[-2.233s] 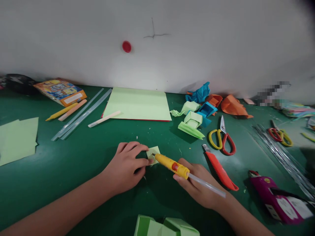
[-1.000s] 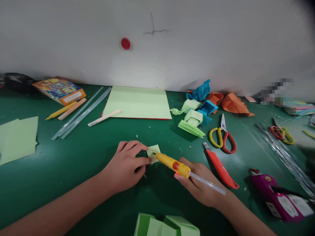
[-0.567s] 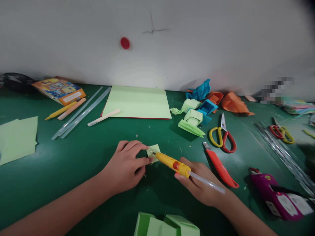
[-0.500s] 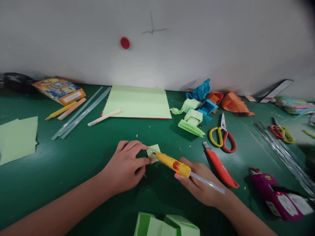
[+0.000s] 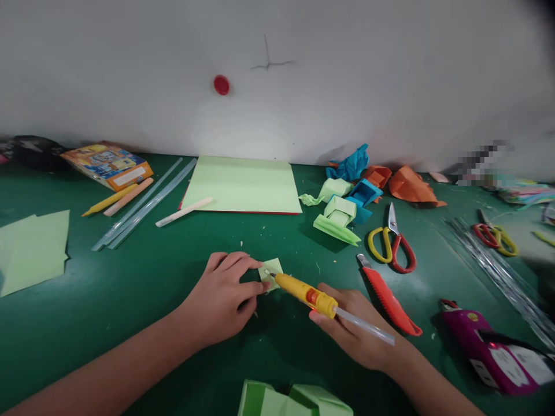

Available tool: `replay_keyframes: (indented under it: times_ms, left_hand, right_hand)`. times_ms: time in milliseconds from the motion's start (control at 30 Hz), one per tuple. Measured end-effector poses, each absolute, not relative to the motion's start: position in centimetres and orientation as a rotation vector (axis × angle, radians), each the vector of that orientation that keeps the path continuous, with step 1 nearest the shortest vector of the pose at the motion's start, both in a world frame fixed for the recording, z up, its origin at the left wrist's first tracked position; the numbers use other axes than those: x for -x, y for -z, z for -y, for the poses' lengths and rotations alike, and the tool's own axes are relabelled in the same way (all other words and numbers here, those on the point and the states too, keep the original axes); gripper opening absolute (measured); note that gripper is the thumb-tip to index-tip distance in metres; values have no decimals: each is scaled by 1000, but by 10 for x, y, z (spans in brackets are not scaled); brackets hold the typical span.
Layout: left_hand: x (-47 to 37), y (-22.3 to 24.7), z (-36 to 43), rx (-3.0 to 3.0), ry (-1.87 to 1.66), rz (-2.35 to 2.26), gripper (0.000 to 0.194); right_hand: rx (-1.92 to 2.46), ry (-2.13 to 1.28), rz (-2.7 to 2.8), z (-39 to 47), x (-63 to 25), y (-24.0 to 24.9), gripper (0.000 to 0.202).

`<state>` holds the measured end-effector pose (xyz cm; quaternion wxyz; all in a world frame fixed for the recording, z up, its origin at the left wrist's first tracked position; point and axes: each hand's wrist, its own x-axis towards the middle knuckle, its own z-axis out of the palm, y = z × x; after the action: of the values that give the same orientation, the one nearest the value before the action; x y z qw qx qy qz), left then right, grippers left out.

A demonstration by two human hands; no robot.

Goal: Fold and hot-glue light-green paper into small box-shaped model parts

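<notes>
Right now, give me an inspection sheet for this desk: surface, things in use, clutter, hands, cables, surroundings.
Surface: green tabletop, with small pale scraps around the hands.
Things in use: yellow glue gun, clear stick protruding from its rear, tip at a small pale green square; contact unclear.
Clutter: folded papers, two pairs of scissors, red cutter and purple case to the right; loose sticks and a printed box to the left.
Hands: left hand touches the square's left edge; right hand grips the glue gun.
Cables: a black cord or strap crosses the purple case; can't tell which.
Surroundings: pale wall behind, bearing a red disc and a three-line mark.
</notes>
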<state>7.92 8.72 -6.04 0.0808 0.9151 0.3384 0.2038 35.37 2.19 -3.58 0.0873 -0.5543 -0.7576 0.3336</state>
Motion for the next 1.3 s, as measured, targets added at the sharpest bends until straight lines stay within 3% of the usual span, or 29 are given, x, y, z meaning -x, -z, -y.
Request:
replay_keyframes:
  times_ms: [633,1300]
  left_hand:
    - [-79,61,-87,-2746,-610,-1001,34]
    - [-79,64,-86,-2725,-600,-1024,35]
  right_hand:
    - [1659,-1068,2203,-23,-351,26,28]
    - [1604,-986,2235,-22,-355,33,38]
